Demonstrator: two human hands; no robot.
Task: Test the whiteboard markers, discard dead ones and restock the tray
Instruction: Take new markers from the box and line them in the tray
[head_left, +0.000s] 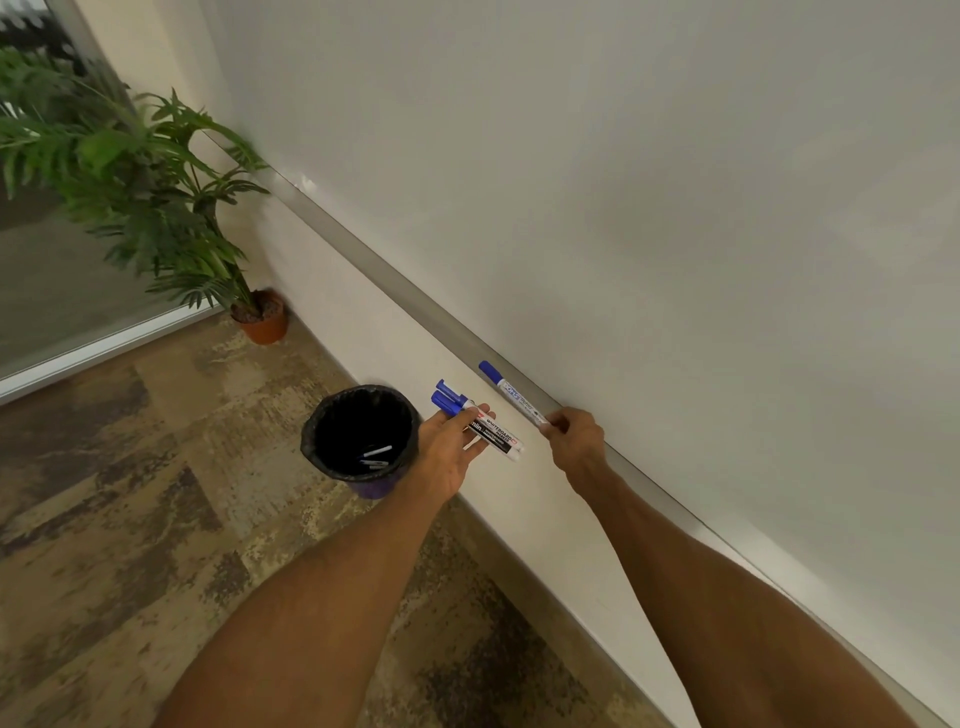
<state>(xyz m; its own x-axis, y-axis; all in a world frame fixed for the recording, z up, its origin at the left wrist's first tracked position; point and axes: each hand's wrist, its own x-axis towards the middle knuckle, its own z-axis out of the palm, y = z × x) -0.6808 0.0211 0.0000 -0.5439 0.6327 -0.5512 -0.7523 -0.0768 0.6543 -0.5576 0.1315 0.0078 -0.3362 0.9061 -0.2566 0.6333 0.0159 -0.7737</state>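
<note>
My right hand (574, 434) pinches the tail end of a blue-capped whiteboard marker (511, 391), which lies along the metal tray (395, 283) at the bottom edge of the whiteboard (623, 182). My left hand (452, 447) is palm up and holds a bunch of blue-capped markers (480, 423) across its fingers, just below the tray. A black-lined bin (361, 436) stands on the floor to the left of that hand, with a few markers lying at its bottom.
A potted green plant (156, 208) in a terracotta pot stands in the corner at the left, beside a glass panel. Patterned brown carpet covers the floor below the cream wall.
</note>
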